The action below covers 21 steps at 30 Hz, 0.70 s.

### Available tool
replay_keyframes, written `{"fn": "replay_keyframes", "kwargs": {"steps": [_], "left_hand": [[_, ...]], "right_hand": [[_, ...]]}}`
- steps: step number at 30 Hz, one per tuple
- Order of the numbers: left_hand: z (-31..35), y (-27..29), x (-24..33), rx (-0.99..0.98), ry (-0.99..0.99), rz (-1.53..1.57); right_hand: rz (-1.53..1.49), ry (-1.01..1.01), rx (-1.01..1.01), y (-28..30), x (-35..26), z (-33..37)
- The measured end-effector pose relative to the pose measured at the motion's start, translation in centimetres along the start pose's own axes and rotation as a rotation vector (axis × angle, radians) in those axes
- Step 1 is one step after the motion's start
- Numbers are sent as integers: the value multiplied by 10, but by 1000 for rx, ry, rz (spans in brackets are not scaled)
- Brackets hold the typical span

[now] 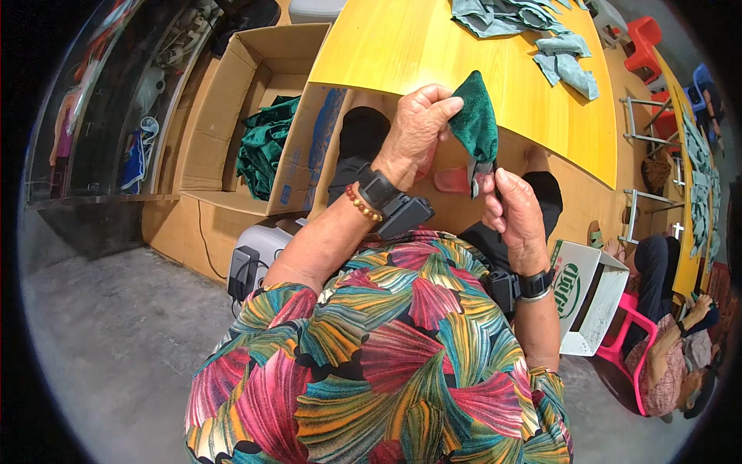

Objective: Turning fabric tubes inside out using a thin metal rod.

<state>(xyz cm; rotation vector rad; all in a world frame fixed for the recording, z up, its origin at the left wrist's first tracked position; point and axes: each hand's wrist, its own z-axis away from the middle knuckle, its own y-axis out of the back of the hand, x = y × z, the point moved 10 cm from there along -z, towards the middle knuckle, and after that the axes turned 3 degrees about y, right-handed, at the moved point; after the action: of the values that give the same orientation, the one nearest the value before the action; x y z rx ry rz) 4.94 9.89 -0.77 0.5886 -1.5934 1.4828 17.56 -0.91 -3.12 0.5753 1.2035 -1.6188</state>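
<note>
A small dark green velvet piece (pixel 476 116), pointed at the top and narrow below, hangs upright in front of me, by the near edge of the yellow table. My left hand (pixel 421 130) is closed, pinching its left side between thumb and fingers. Lower down, my right hand (pixel 513 210) is closed at the narrow end, where a greyish strip of cloth (pixel 478 178) hangs out. A thin dark edge shows beside the right fingertips; what it belongs to I cannot make out.
Left of the yellow table (pixel 386 46) stands an open cardboard box (pixel 220 127) with green velvet (pixel 267 151) inside. Grey-green cloth pieces (pixel 568 66) lie at the table's far side. To my right are a white box (pixel 587 290) and a co-worker (pixel 665 356) on a pink chair (pixel 630 348).
</note>
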Motion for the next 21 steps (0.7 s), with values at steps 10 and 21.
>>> {"fn": "replay_keyframes", "kwargs": {"steps": [10,21], "left_hand": [[-5,17,-14,-158,74,207],[27,-45,-36,-333,225,6]], "right_hand": [[-177,-9,-71,-3,4,4],[-55,38,-95,-10,-11,-8]]}}
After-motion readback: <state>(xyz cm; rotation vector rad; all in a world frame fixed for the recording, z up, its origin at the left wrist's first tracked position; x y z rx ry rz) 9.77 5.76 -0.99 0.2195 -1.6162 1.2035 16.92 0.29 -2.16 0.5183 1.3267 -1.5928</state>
